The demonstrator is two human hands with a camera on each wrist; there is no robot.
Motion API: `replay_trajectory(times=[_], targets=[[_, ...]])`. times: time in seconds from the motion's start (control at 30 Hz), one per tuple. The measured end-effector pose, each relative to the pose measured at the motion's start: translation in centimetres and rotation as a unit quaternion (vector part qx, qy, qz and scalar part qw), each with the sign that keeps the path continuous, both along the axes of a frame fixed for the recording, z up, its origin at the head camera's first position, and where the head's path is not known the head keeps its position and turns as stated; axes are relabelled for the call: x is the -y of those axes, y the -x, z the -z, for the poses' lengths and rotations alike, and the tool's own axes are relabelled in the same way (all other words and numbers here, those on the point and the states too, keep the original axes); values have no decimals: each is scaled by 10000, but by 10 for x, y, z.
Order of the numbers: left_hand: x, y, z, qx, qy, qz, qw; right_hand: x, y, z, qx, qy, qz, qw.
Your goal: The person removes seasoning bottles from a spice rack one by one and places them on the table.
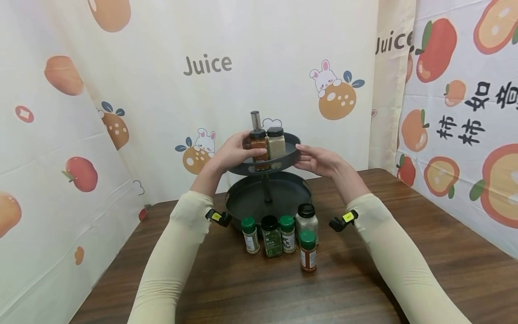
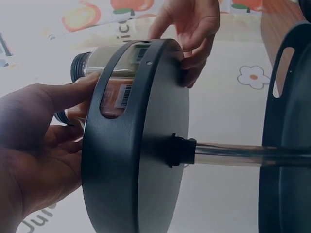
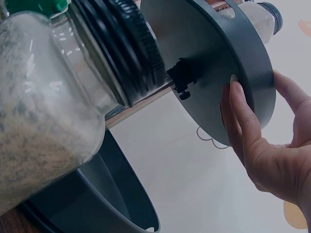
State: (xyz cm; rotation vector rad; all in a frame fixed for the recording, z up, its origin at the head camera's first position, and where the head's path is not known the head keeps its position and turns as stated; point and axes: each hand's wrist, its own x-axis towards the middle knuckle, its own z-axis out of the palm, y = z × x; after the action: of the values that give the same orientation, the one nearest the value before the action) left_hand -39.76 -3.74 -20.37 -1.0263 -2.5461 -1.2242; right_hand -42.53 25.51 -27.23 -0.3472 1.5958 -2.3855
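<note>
A two-tier dark turntable rack stands on the table, its round upper tray [image 1: 289, 158] carried on a metal post above a wider lower tray [image 1: 247, 195]. On the upper tray a black-capped spice jar of red-brown powder [image 1: 259, 144] stands beside a black-capped jar of beige powder [image 1: 277, 146]. My left hand [image 1: 234, 152] grips the red-brown jar, thumb across its front; its far fingers are partly hidden. With thumb and fingers, my right hand [image 1: 319, 160] holds the upper tray's right rim, the fingertips against its underside in the right wrist view [image 3: 272, 141].
In front of the lower tray stand several spice jars: green-capped ones [image 1: 251, 236], a black-capped jar of green herbs [image 1: 272, 238] and a larger black-capped jar [image 1: 306, 221]. One green-capped red jar [image 1: 308, 252] is nearest me. Printed curtains hang behind the wooden table [image 1: 226, 288].
</note>
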Motion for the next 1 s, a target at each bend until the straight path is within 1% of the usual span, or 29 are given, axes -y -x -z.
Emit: replay_trajectory(times=[0.17, 0.33, 0.5, 0.6, 0.7, 0.77, 1.0], targets=[[-1, -2, 0, 48, -70, -61, 9999, 1, -1, 1, -43, -17, -9, 10000], [1, -1, -3, -66, -85, -146, 9998, 0, -1, 1, -37, -11, 10, 10000], [2, -2, -13, -216, -37, -218, 9995, -1, 0, 1, -78, -21, 1, 10000], [4, -4, -20, -242, -24, -271, 9993, -1, -1, 1, -80, 0, -5, 10000], [6, -8, -27, -262, 18, -374, 9990, -1, -2, 1, -50, 2, -28, 10000], [8, -11, -30, -275, 45, -386, 9989, 0, -2, 1, -35, -1, -29, 10000], [14, -21, -39, -289, -105, -334, 9990, -1, -1, 2, -60, 17, -1, 10000]])
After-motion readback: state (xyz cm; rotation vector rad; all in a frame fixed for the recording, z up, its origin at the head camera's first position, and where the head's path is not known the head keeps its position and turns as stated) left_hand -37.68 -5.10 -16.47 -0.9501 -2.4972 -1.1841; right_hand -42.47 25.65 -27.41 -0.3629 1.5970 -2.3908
